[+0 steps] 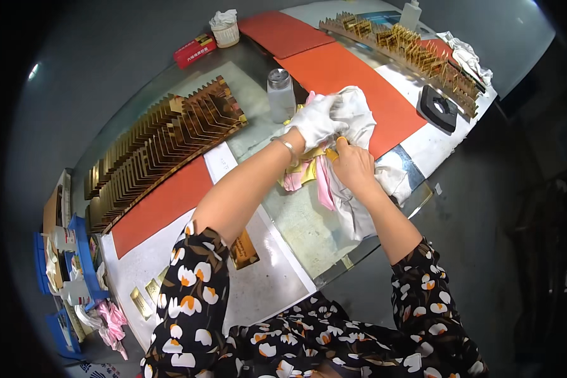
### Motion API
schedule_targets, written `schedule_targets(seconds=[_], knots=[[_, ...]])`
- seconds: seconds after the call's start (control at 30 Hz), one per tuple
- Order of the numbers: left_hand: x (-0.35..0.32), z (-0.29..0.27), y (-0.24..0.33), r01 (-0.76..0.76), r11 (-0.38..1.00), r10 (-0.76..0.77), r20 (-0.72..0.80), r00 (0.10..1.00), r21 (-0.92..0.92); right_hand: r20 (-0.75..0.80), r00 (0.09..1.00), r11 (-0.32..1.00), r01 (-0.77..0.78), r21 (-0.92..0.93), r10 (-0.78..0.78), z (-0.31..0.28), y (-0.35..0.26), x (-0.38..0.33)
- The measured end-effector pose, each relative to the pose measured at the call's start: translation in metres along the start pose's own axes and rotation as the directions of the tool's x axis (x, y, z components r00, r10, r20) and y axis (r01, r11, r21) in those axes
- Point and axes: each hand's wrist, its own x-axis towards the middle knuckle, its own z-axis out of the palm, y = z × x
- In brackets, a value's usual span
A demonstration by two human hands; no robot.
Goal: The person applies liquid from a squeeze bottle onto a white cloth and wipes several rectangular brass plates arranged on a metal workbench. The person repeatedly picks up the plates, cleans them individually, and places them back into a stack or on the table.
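My left hand (319, 121), in a white glove, is closed with its fingers curled beside a crumpled white cloth (357, 120). What lies in those fingers is hidden. My bare right hand (355, 165) sits just below and to the right, its fingers bent together around something small that I cannot make out. Under and between both hands is a heap of cloths: a pink cloth (323, 184), a yellow cloth (309, 169) and a grey-white cloth (353, 211) that hangs toward me. Close behind the left hand stands a clear bottle (281, 101) with a metal top.
Rows of gold metal plates stand in a toothed rack (164, 148) at left; another rack (409, 53) is at far right. A black ring-shaped holder (437, 108) lies beside the orange mat (359, 72). Blue trays (88, 264) sit at left. A gold plate (244, 250) lies near my left forearm.
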Motion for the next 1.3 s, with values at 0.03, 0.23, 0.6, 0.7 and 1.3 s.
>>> schedule_targets(seconds=[0.03,0.23,0.6,0.7,1.3], knots=[[0.002,0.0,0.002,0.035,0.999,-0.035,0.036,0.999,-0.006,-0.002,1.0,1.0,0.014,-0.005,-0.014,-0.001,-0.003,0.001],[-0.011,-0.005,-0.003,-0.242,0.941,0.227,-0.09,0.97,-0.236,-0.053,0.986,0.987,0.161,0.02,-0.159,-0.016,0.004,-0.015],[-0.102,-0.08,0.018,-0.5,0.864,0.499,0.254,0.828,-0.067,-0.179,0.983,0.846,0.121,0.52,-0.031,-0.091,0.008,-0.048],[-0.081,-0.086,0.026,-0.106,0.994,0.106,-0.021,0.994,-0.006,-0.123,0.991,0.891,0.105,0.442,-0.056,-0.072,-0.003,-0.035],[-0.074,0.007,-0.004,-0.168,0.985,0.175,0.256,0.951,-0.046,0.065,0.965,0.966,0.249,0.062,-0.253,-0.02,0.006,-0.034]])
